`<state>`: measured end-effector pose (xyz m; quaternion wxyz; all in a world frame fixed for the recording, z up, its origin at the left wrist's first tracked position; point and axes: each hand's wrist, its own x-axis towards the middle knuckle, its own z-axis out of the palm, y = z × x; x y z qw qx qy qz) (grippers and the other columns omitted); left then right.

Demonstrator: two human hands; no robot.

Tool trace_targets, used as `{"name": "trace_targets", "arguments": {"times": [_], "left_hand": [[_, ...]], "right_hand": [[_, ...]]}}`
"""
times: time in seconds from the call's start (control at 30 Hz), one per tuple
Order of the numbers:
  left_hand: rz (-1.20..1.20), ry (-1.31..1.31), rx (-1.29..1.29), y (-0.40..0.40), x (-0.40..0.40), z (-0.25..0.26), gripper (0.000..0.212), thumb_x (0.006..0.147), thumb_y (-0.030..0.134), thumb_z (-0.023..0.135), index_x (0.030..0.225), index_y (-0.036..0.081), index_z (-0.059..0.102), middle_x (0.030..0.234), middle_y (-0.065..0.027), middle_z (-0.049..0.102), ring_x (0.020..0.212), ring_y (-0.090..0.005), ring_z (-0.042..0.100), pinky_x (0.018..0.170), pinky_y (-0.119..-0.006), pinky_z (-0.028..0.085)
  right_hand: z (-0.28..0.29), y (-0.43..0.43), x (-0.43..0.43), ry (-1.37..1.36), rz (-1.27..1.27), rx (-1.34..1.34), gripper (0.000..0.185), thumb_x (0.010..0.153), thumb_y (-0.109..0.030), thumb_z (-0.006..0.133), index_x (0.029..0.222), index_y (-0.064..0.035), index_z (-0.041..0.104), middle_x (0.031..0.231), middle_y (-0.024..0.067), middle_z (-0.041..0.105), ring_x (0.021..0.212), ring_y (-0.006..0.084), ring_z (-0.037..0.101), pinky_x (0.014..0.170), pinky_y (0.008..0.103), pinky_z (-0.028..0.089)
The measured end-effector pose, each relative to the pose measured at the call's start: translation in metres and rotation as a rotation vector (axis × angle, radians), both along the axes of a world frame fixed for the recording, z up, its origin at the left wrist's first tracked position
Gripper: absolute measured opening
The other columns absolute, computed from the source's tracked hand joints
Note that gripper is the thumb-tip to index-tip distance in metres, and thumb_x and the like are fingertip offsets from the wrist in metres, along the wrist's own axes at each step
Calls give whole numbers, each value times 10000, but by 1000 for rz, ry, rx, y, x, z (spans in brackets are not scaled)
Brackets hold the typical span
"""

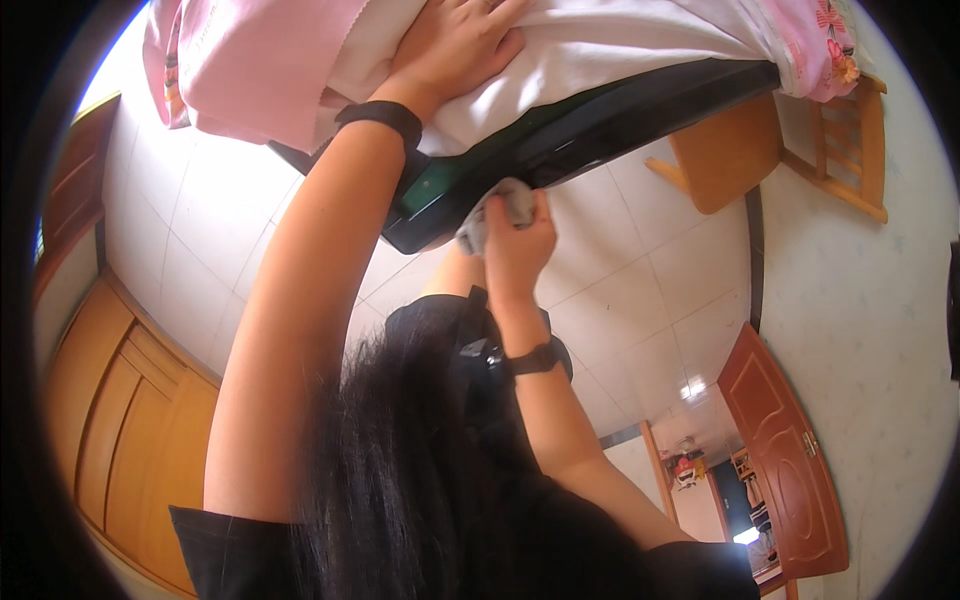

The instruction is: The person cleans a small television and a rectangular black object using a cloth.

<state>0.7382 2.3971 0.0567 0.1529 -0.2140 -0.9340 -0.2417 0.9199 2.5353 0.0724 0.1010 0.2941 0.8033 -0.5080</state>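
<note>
A long glossy black panel (570, 127), with a greenish reflection near its lower left corner, runs slantwise below a white cloth (570, 56). My left hand (465, 45) lies on that white cloth, fingers spread, beside a pink cloth (262, 67) with a zigzag-cut edge. Against the panel's lower edge, my right hand (523, 229) grips a crumpled grey cloth (517, 201) between thumb and fingers. Dark bands circle both wrists. What the panel belongs to cannot be told, as fabric covers its upper side.
A wooden chair (731, 157) stands at the right by the wall, under flowered pink fabric (832, 56). Below is a tiled floor (622, 277). A reddish-brown door (784, 450) stands ajar at the lower right, and a wooden cabinet or door (142, 427) is at the left.
</note>
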Motion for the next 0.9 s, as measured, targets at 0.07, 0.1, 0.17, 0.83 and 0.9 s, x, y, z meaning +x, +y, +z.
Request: {"name": "trace_targets", "arguments": {"times": [0.07,0.1,0.17,0.83,0.9], "left_hand": [[-3,29,14,-2,-2,-2,341,803,150,659,1127,51,615,1254,-155,576,1223,-356,524,1038,-477,418],[-1,49,10,-3,-1,-8,349,801,150,661,1130,45,609,1249,-157,577,1216,-357,525,1036,-477,419],[5,64,6,-4,3,-12,357,799,150,663,1132,39,603,1245,-160,577,1209,-359,526,1034,-477,420],[43,42,21,3,4,-7,365,769,162,704,1108,62,611,1244,-152,577,1192,-384,521,1027,-479,410],[47,7,-32,8,4,-4,403,759,191,732,1125,75,610,1260,-155,575,1214,-385,515,1038,-481,405]], "right_hand": [[-10,-19,28,178,88,125,283,804,-183,745,793,18,547,773,241,591,767,456,572,744,475,490],[-10,-25,37,159,129,131,290,801,-188,749,778,11,539,753,227,587,757,444,576,734,478,487],[-2,-37,51,109,203,121,305,795,-193,751,756,6,524,732,208,586,746,424,583,719,485,481],[-26,12,3,127,-151,-220,281,821,-211,713,920,32,614,838,154,653,748,251,579,748,364,496],[-21,-4,28,-27,-10,-51,338,814,-247,749,945,38,622,863,260,654,803,407,628,765,422,506]]}}
